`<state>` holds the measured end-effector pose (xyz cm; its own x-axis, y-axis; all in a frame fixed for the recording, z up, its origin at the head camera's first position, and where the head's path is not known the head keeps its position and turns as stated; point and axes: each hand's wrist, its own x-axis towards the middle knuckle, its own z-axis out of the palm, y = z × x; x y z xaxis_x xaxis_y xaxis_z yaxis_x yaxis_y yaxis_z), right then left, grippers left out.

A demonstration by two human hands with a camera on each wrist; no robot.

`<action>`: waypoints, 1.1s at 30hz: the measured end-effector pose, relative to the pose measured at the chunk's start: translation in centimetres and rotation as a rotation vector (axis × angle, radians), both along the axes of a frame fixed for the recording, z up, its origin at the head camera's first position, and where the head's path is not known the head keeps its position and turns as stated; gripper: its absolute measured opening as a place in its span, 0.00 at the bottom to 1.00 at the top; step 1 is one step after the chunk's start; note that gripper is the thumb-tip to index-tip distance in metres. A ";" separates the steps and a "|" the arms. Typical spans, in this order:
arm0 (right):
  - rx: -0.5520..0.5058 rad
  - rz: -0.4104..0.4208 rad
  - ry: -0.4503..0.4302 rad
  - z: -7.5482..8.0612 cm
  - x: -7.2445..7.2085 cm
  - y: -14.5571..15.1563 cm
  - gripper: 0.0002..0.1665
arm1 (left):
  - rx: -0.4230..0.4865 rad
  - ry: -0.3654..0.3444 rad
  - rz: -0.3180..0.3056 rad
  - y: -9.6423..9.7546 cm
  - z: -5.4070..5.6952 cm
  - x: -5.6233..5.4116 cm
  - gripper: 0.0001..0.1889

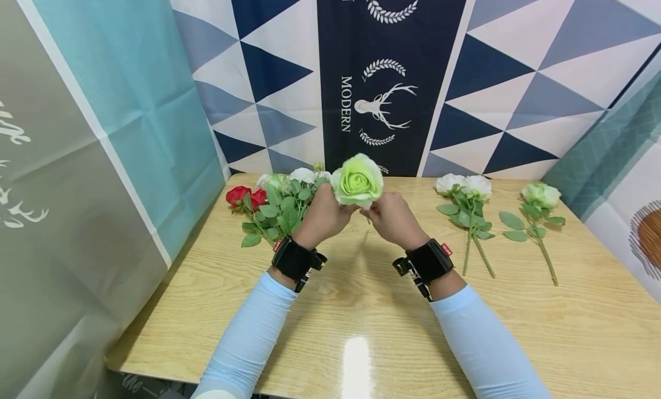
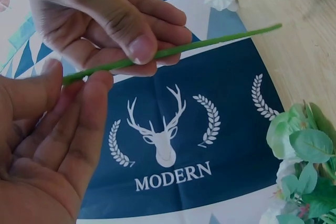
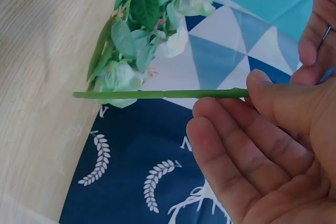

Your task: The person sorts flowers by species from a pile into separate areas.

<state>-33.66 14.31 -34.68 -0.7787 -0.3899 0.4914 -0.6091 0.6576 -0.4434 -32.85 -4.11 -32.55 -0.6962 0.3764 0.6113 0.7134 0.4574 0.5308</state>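
Observation:
A single light green artificial rose (image 1: 358,182) is held up over the middle of the table, its bloom toward the head camera. My left hand (image 1: 324,214) pinches its stem just below the bloom. Thumb and fingers of my right hand (image 1: 395,220) pinch the same stem close beside it. In the left wrist view the bare green stem (image 2: 220,39) runs past both hands, its cut end free. The right wrist view shows the stem (image 3: 142,94) sticking out from the right hand's thumb and fingertips.
Left on the wooden table (image 1: 320,330) lies a leafy bunch with red roses (image 1: 238,196) and white roses (image 1: 303,175). Two white roses (image 1: 476,186) lie right, with a pale green rose (image 1: 541,195) beyond. A patterned cloth (image 1: 279,72) hangs behind the table.

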 end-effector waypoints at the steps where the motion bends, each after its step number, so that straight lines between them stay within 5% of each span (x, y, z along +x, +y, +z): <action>1: 0.003 -0.008 0.000 -0.1 -0.1 0.1 0.05 | -0.010 -0.023 -0.012 0.0 0.0 0.0 0.03; 4: 0.010 -0.027 -0.002 -0.1 -0.1 0.2 0.08 | -0.045 -0.048 -0.021 -0.1 0.1 0.1 0.06; 16: 0.006 0.021 -0.023 0.4 0.3 -0.2 0.05 | -0.034 0.120 0.000 -0.7 0.3 -0.1 0.12; 22: -0.003 0.039 0.009 0.7 0.5 -0.3 0.03 | 0.080 0.020 -0.034 -0.7 0.6 0.0 0.19; 33: -0.017 0.057 0.008 0.8 0.7 -0.2 0.06 | 0.208 -0.054 -0.151 -0.9 0.6 -0.5 0.08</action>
